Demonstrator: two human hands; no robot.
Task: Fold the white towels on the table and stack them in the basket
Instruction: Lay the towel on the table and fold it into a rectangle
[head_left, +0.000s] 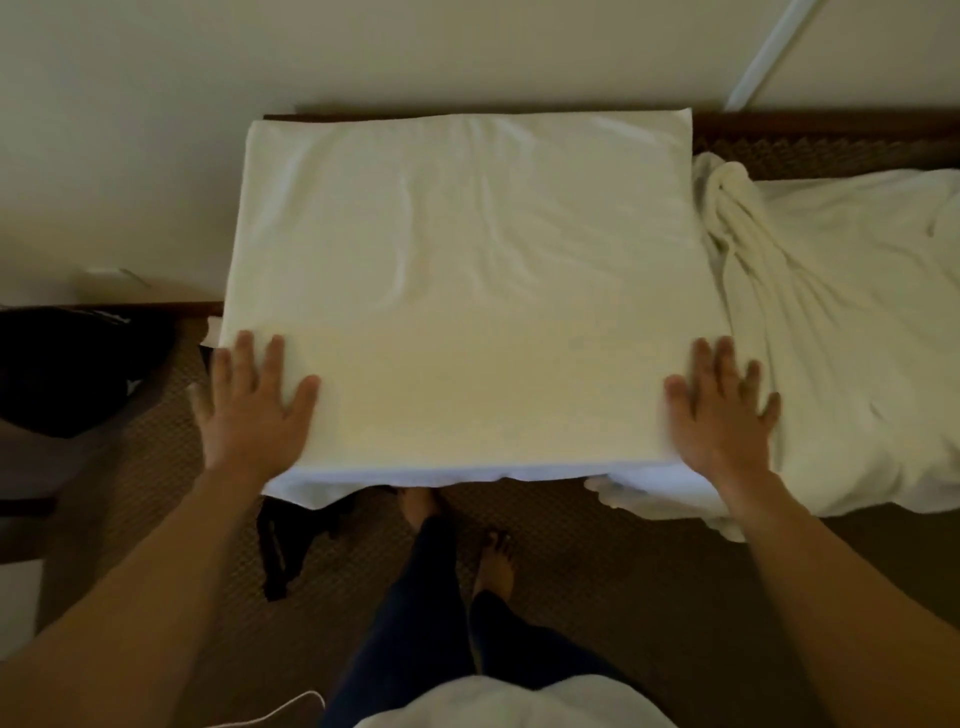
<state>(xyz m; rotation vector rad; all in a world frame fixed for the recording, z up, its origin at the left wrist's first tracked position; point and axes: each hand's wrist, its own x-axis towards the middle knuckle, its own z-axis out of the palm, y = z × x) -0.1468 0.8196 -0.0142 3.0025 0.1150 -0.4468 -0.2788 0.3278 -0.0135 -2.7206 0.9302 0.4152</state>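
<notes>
A large white towel (467, 291) lies spread flat over the table, folded into a wide rectangle, its near edge hanging slightly over the front. My left hand (254, 410) presses flat on its near left corner, fingers straight and spread. My right hand (719, 410) lies flat on the near right corner in the same way. A heap of crumpled white towels (841, 332) sits to the right, touching the flat towel's right edge. No basket is in view.
A cream wall (363, 52) stands right behind the table. A dark bag (67, 369) sits on the floor at left. A black strap or cloth (291, 540) hangs under the table's front. My bare feet (452, 535) stand on brown carpet.
</notes>
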